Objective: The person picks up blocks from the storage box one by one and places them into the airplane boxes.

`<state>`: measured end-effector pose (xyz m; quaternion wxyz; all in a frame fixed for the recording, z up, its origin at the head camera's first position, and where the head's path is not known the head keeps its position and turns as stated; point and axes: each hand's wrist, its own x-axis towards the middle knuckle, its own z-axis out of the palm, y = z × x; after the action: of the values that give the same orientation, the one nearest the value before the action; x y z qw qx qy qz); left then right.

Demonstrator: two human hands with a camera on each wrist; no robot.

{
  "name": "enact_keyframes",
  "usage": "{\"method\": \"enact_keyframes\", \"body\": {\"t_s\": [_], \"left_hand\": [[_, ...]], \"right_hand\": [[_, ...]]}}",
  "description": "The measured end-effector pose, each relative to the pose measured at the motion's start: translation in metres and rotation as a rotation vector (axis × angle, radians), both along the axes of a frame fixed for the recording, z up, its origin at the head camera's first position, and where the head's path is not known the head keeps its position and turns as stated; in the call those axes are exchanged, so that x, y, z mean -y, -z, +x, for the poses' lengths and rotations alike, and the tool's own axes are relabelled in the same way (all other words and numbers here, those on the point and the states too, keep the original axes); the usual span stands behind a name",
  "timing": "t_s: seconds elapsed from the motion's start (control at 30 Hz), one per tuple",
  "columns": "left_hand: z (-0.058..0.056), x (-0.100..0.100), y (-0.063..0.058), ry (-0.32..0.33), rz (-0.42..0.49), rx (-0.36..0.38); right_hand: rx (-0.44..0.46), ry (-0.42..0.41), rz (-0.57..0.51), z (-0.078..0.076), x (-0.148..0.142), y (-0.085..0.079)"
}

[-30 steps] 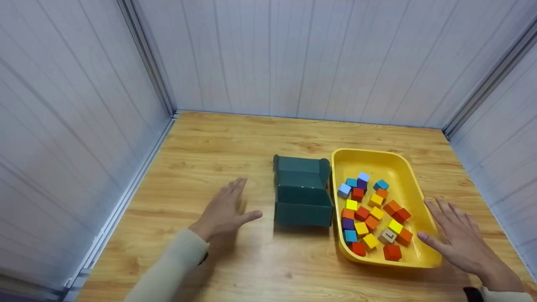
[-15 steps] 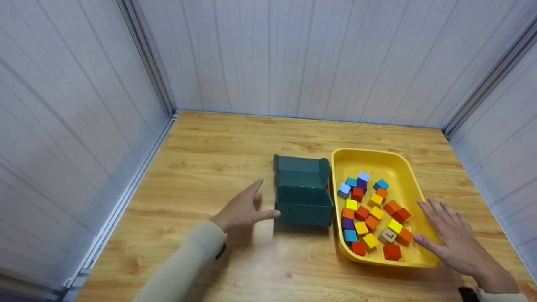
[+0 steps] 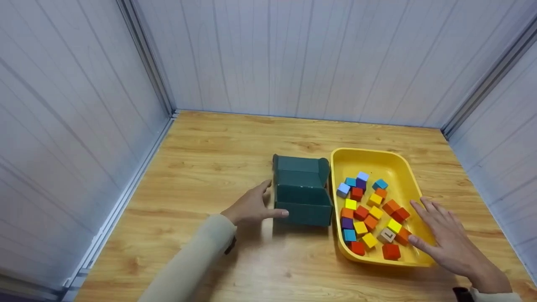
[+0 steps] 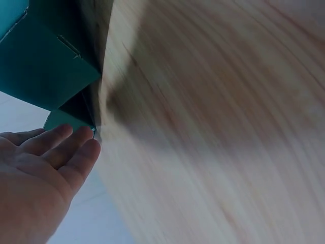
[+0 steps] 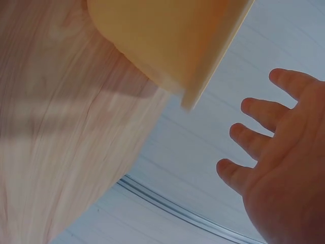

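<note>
A small dark green cardboard box stands on the table with its lid raised at the back. At its left side is my left hand, fingers along the side and thumb extended across the front corner; the left wrist view has the fingertips right by the box. On the right, my right hand hovers at the right rim of a yellow plastic tray, fingers spread, thumb over the inside. Several coloured wooden cubes lie in the tray, among them a plain one with a black mark.
The tray's left wall stands right beside the box. Pale panelled walls enclose the wood-grain table at the back and both sides, with metal strips at the corners.
My left hand has moved right to the box's left side, its thumb now in front of the box. My right hand has shifted slightly left over the tray's rim. Box and cubes keep their places.
</note>
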<state>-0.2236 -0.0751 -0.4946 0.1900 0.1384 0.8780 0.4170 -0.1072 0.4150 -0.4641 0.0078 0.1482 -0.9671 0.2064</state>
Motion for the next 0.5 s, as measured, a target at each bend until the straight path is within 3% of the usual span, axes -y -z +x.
{"method": "enact_keyframes", "body": {"t_s": [0.5], "left_hand": [[-0.0056,-0.0056,0.0097,0.045,0.033,0.013]], "right_hand": [[0.008,0.002,-0.005,0.0004,0.0037,-0.0002]]}}
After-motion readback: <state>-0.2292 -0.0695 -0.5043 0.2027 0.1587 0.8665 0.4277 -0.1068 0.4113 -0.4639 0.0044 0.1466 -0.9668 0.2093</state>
